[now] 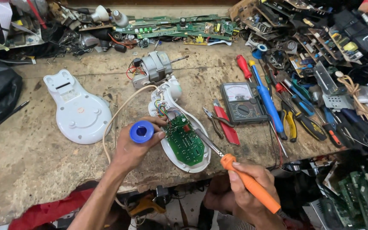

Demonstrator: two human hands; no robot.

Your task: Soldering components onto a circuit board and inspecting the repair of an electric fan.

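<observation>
Two hands: both busy over the worn wooden counter, near its front edge.
Left hand: fingers closed around a small blue spool of solder, held just left of the board.
Right hand: fingers wrapped round the orange handle of a soldering iron; its metal tip reaches up-left onto the board's right edge.
Board: a green circuit board lies in an open white plastic appliance shell, coloured wires at its far end.
Doing it well: judged from here, a steady tip on one joint, solder fed to the joint, not the iron.
Containers: the shell holds board and wiring; its white plastic cover lies apart, far left.
Nearby: analogue multimeter, right.
</observation>
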